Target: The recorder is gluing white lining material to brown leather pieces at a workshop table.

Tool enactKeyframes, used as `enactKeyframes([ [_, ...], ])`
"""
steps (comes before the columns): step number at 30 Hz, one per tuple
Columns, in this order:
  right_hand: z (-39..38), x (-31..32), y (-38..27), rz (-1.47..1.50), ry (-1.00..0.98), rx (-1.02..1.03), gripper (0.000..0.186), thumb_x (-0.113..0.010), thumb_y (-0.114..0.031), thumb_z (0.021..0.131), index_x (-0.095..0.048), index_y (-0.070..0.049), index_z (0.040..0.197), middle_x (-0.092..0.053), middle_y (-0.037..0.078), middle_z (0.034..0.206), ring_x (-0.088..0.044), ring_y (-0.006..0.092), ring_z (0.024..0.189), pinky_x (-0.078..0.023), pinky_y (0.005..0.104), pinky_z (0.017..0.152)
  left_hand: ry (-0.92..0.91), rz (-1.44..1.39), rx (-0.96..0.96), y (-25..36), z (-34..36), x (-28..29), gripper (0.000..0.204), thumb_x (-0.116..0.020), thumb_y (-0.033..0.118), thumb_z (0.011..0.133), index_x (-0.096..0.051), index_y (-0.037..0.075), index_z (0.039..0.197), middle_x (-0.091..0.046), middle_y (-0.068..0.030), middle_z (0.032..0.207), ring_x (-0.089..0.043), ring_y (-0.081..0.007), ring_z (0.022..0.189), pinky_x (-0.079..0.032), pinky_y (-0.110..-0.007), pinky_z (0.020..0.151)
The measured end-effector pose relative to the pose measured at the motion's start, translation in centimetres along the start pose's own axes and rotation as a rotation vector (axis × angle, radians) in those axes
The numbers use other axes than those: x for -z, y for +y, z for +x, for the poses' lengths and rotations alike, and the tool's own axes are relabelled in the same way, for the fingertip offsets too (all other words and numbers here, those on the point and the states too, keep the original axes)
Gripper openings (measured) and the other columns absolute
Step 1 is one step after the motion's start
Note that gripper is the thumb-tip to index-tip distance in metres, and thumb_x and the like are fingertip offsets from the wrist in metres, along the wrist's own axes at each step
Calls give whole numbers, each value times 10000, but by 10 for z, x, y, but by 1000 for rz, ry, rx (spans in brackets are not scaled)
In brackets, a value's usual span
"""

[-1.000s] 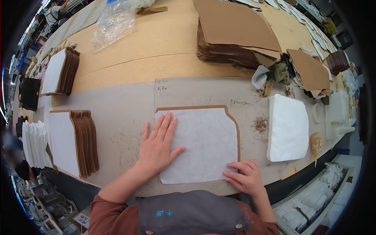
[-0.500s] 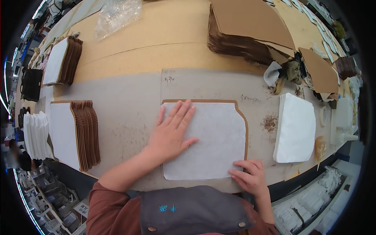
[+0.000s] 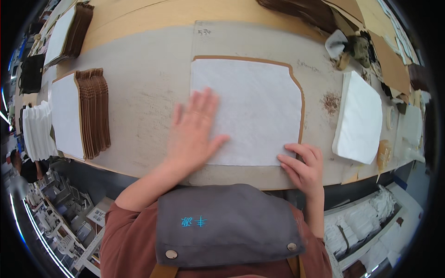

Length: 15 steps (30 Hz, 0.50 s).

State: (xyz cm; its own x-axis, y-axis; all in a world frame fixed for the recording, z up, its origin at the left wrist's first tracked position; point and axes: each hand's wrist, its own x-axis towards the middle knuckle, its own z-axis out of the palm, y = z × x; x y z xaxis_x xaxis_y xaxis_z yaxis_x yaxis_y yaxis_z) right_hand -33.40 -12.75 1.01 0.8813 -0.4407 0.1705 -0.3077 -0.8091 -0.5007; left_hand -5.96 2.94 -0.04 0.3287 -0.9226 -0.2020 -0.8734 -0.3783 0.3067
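The left hand (image 3: 193, 132) is appearing blurred, leaving its contact unclear, and is covering the lower left edge of the white sheet (image 3: 250, 109). The right hand (image 3: 306, 169) is hiding that sheet's lower right corner. Between the hands, the sheet is concealing most of the brown piece (image 3: 303, 109). Far beyond the right hand, the upper edge is cutting off a brown stack (image 3: 306, 13).

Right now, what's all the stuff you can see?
sheet: one, white, table's middle
brown piece: one, brown, under sheet
brown-edged stacks: two, white-topped, left
plain stacks: two, white, far left and right
pile: one, brown, top right
bag: one, black, left
tape: one, pale, right
bottle: one, amber, right
clutter: many, mixed, edges
table: one, grey and tan, underneath
apron: one, grey, bottom
left hand: one, bare, sheet's left edge
right hand: one, bare, sheet's lower right corner
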Motion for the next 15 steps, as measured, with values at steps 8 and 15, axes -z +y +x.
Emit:
enactKeyframes([
  [8,-2,0,3,13,44,37,261,-810,-190,753,-772,-197,1011,-693,-31,1163,-620,208,1040,-454,364,854,12,72,-273,3,-8,11,846,-598,545,948,-291,126,1615,-265,-85,1682,-261,-277,1546,-147,-540,1247],
  [15,-10,-3,6,30,63,28,238,-804,-211,774,-764,-211,1009,-687,-59,1180,-620,195,1069,-464,364,872,-159,51,-760,53,4,0,852,-530,674,893,-396,187,1579,-386,-4,1628,-343,-198,1508,-154,-520,1253],
])
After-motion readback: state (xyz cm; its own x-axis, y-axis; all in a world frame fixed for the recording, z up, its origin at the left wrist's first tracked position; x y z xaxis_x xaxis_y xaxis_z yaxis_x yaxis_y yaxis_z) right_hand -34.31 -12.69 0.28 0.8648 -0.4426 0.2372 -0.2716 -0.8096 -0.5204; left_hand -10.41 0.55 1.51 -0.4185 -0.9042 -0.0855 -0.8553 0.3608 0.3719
